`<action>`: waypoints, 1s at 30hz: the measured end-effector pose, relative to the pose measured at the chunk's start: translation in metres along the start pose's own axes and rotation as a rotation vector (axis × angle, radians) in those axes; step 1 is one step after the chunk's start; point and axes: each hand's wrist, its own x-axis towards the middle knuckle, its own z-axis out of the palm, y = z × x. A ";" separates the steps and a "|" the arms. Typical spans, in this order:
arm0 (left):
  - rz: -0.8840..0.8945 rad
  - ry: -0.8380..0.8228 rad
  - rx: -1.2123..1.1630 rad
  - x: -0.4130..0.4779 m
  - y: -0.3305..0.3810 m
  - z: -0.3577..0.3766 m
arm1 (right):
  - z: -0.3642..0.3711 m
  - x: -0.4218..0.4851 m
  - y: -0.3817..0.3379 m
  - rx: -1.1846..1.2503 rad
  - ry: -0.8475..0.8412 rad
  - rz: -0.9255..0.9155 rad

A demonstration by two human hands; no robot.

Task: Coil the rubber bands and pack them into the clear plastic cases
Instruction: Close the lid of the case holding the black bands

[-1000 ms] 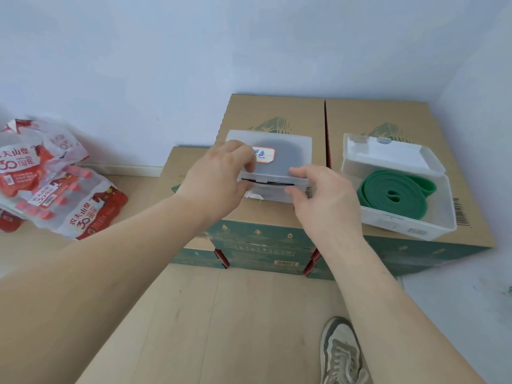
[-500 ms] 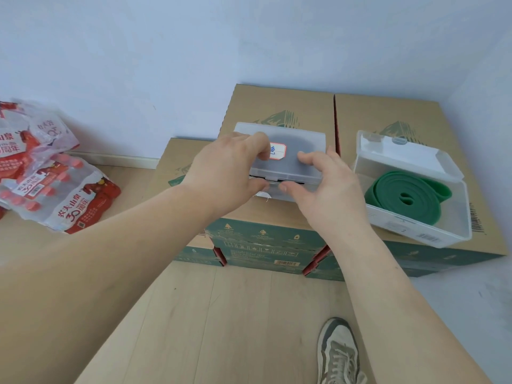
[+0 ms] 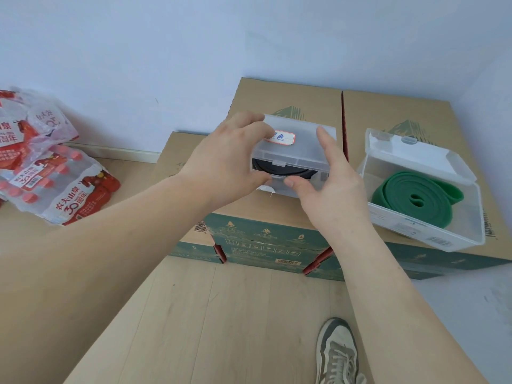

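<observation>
We work on a surface of stacked cardboard boxes set on a wooden floor, and two clear cases stand on it, well apart from each other. The open case to our right has its lid tipped back, and the green band lies coiled flat inside it, so we judge that one packed but not yet closed. The labelled case in the middle sits between our hands with its lid down, and the black band shows dark through its front wall. Our left hand grips the case's left end, its fingers curled over the lid and the thumb tucked under the front edge. Our right hand is spread, its fingers nearly straight along the right side and the thumb resting at the front below the small latch. We cannot tell whether that latch has caught. What seems left is to confirm it and shut the green band's case.
</observation>
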 end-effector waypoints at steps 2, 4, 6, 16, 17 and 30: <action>-0.012 -0.005 0.005 -0.001 -0.002 -0.001 | 0.000 0.001 0.001 0.002 0.022 -0.020; -0.036 -0.014 0.017 0.000 -0.003 -0.002 | 0.000 0.003 0.002 -0.010 0.050 -0.050; -0.052 -0.005 0.021 0.002 -0.003 -0.002 | 0.002 0.004 0.004 -0.037 0.086 -0.080; 0.050 0.117 0.269 -0.005 0.003 0.008 | 0.018 0.001 0.012 -0.153 0.171 -0.156; 0.083 0.138 0.276 -0.007 0.000 0.012 | 0.019 0.001 0.014 -0.150 0.167 -0.156; 0.249 0.299 0.433 -0.019 -0.016 0.039 | 0.021 -0.004 0.030 -0.141 0.208 -0.262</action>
